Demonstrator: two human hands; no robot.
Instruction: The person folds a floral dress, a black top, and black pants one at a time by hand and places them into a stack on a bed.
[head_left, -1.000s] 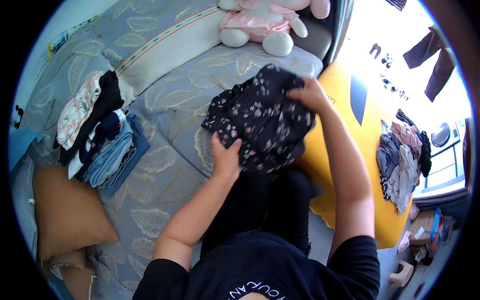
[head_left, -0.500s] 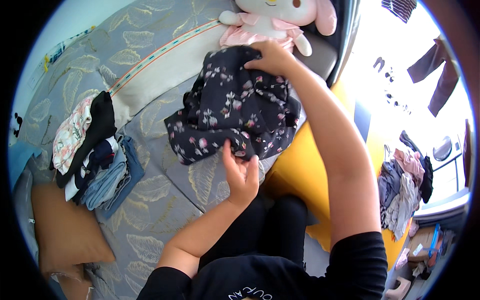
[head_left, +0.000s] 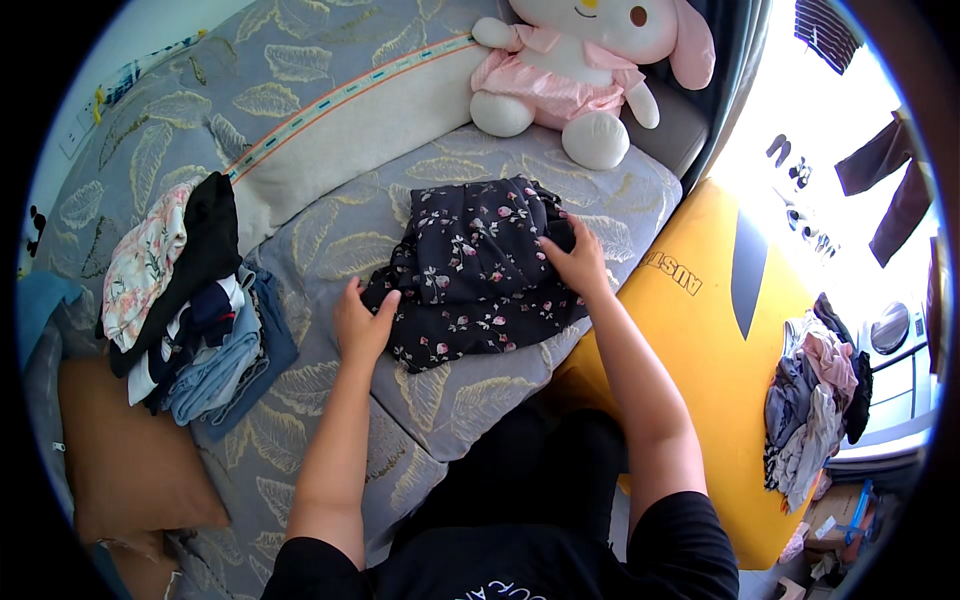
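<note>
A black garment with a pink-and-white floral print [head_left: 475, 255] lies folded into a loose bundle on the grey leaf-patterned sofa seat [head_left: 440, 410]. At its left edge is my left hand [head_left: 362, 322], with a bit of cloth between thumb and fingers. My right hand [head_left: 580, 262] grips the right edge, thumb on top and the fingers partly hidden by the cloth. Whether the garment is a dress or a blouse I cannot tell. To the left sits a stack of folded clothes [head_left: 215, 320], with jeans, a black piece and a white floral piece.
A big plush toy in pink [head_left: 550, 90] sits at the back of the sofa. Brown cushions [head_left: 140, 450] lie at the left. On my right, a yellow surface [head_left: 670, 360] bears a heap of crumpled clothes [head_left: 815, 400]. Dark trousers [head_left: 890, 185] hang beyond it.
The floral garment has come down from my raised hands onto the seat and looks flatter. My right hand moved nearer to its right side, my left hand out to its left edge.
</note>
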